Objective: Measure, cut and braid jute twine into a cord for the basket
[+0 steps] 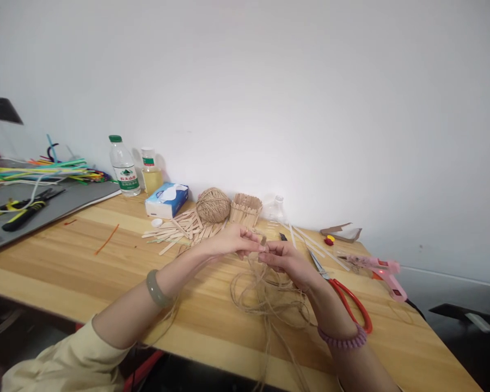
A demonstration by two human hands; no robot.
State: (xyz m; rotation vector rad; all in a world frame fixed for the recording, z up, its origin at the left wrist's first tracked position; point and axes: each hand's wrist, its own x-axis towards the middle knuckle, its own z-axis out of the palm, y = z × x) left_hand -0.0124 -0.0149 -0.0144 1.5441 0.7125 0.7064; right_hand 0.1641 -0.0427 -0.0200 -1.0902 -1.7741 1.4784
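My left hand (242, 240) and my right hand (285, 260) meet fingertip to fingertip above the table, both pinched closed. Between them a small flat brown piece (263, 240) sticks up; its exact kind is too small to tell. Jute twine (245, 305) runs down from the fingers and lies in loose loops below, with strands trailing over the front edge. Just right of my right hand are red-handled scissors (349, 302). Behind my left hand sit a ball of twine (213, 205) and a small basket of wooden sticks (246, 209).
Craft sticks (183, 226) lie piled beside a tissue box (167, 200). A water bottle (124, 169) and a jar of yellowish liquid (151, 173) stand behind. A pink glue gun (381, 269) lies at right; pliers (26, 213) and pipe cleaners (61, 170) at left.
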